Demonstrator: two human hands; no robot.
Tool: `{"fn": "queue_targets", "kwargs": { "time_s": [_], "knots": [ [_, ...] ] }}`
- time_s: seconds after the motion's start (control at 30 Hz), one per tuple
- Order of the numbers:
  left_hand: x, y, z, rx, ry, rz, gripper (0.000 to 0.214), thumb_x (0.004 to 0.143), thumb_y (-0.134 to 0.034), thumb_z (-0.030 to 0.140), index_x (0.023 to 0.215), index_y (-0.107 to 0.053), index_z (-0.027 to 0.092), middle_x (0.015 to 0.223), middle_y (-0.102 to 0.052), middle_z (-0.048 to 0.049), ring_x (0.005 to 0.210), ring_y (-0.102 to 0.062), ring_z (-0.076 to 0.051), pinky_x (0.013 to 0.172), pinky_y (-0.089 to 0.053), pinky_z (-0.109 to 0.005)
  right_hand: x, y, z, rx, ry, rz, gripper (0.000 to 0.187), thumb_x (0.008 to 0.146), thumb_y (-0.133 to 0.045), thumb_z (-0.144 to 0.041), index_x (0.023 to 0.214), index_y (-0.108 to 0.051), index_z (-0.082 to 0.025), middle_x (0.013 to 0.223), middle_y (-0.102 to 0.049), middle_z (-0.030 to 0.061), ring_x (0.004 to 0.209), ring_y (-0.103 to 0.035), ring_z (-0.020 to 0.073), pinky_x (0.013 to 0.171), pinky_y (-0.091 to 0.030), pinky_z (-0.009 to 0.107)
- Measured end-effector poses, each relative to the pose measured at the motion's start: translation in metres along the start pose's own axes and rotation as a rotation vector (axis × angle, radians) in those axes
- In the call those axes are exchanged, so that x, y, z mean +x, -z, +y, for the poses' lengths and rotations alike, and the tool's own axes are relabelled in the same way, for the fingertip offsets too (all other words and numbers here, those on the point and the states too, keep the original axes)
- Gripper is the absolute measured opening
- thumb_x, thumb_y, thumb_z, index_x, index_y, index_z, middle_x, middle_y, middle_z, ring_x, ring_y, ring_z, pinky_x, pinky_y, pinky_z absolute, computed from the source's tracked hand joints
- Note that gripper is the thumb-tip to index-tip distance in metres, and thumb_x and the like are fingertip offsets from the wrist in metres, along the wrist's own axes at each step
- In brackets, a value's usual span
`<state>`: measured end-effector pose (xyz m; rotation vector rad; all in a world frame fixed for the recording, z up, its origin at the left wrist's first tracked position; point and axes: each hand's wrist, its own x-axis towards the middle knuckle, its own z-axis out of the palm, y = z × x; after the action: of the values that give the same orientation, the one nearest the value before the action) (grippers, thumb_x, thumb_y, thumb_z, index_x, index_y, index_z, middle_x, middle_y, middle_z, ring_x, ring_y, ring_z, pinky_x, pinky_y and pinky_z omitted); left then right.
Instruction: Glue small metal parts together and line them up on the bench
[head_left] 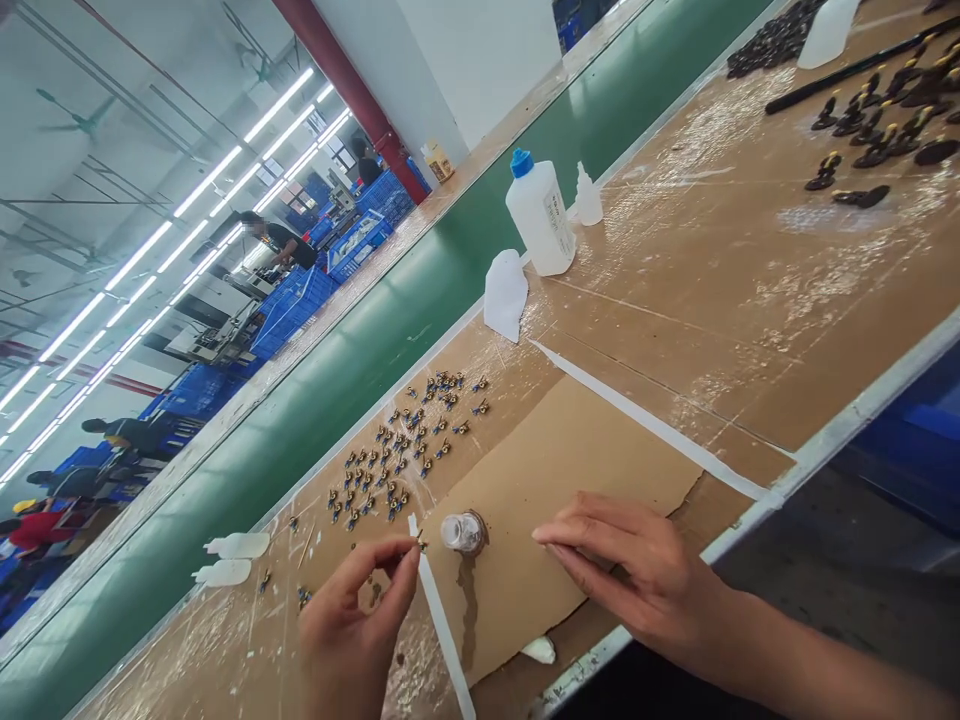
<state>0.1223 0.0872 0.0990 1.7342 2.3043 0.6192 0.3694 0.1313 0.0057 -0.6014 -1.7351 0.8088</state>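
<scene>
My left hand is closed in a pinch, with a tiny dark-and-gold piece showing at its fingertips. It looks like the small blue-and-gold figures scattered beyond it on the bench. My right hand hovers over the cardboard sheet, thumb and fingers pressed together; whatever they hold, if anything, is too small to make out. Between my hands stands a small clear jar on the cardboard, with a dark wet streak running from its base.
A white bottle with a blue cap and a small dropper bottle stand farther back. Dark figures cover the far right. Two small bottles lie at left. A green conveyor belt runs behind; people work beyond it.
</scene>
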Motion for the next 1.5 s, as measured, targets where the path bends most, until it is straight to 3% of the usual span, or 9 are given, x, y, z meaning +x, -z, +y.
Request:
{"fn": "queue_targets", "kwargs": {
  "time_s": [0.1, 0.23, 0.43, 0.7, 1.5],
  "knots": [
    [-0.027, 0.004, -0.027, -0.05, 0.155, 0.148, 0.036, 0.069, -0.067, 0.056, 0.084, -0.071, 0.023, 0.085, -0.073, -0.0008, 0.082, -0.067, -0.021, 0.075, -0.053, -0.027, -0.002, -0.001, 0.002, 0.004, -0.004, -0.001, 0.023, 0.09, -0.049, -0.009, 0.107, -0.061, -0.019, 0.078, -0.06, 0.0028, 0.071, -0.057, 0.0105, 0.065, -0.046, 0.021],
    [-0.065, -0.006, -0.062, -0.098, 0.329, 0.272, 0.043, 0.063, -0.069, 0.061, 0.08, -0.07, 0.021, 0.078, -0.072, -0.001, 0.076, -0.068, -0.02, 0.071, -0.053, -0.026, -0.006, -0.004, 0.005, -0.015, 0.004, -0.016, 0.025, 0.089, -0.052, -0.009, 0.109, -0.059, -0.021, 0.082, -0.062, 0.0025, 0.076, -0.059, 0.0111, 0.069, -0.048, 0.022],
    [-0.091, -0.028, -0.084, -0.298, 0.538, 0.402, 0.048, 0.051, -0.077, 0.061, 0.075, -0.072, 0.019, 0.07, -0.07, 0.0, 0.069, -0.065, -0.016, 0.067, -0.05, -0.022, -0.006, -0.005, 0.004, -0.074, 0.027, 0.003, 0.024, 0.087, -0.054, -0.008, 0.107, -0.06, -0.019, 0.084, -0.064, 0.0018, 0.077, -0.062, 0.0104, 0.071, -0.049, 0.021],
    [-0.09, -0.021, -0.098, -0.283, 0.639, 0.221, 0.049, 0.054, -0.076, 0.06, 0.083, -0.073, 0.02, 0.083, -0.072, -0.0016, 0.08, -0.063, -0.016, 0.077, -0.047, -0.024, -0.001, -0.002, 0.0, -0.109, 0.052, 0.016, 0.021, 0.087, -0.055, -0.008, 0.105, -0.061, -0.018, 0.087, -0.066, 0.0019, 0.084, -0.062, 0.0092, 0.082, -0.046, 0.018],
    [-0.083, -0.021, -0.085, -0.232, 0.629, 0.199, 0.049, 0.053, -0.074, 0.062, 0.079, -0.073, 0.021, 0.081, -0.072, -0.0015, 0.079, -0.062, -0.017, 0.075, -0.046, -0.025, -0.001, -0.002, 0.0, -0.099, 0.027, 0.001, 0.022, 0.087, -0.055, -0.007, 0.104, -0.061, -0.018, 0.084, -0.064, 0.0017, 0.079, -0.062, 0.0095, 0.074, -0.048, 0.02]
  ]
}}
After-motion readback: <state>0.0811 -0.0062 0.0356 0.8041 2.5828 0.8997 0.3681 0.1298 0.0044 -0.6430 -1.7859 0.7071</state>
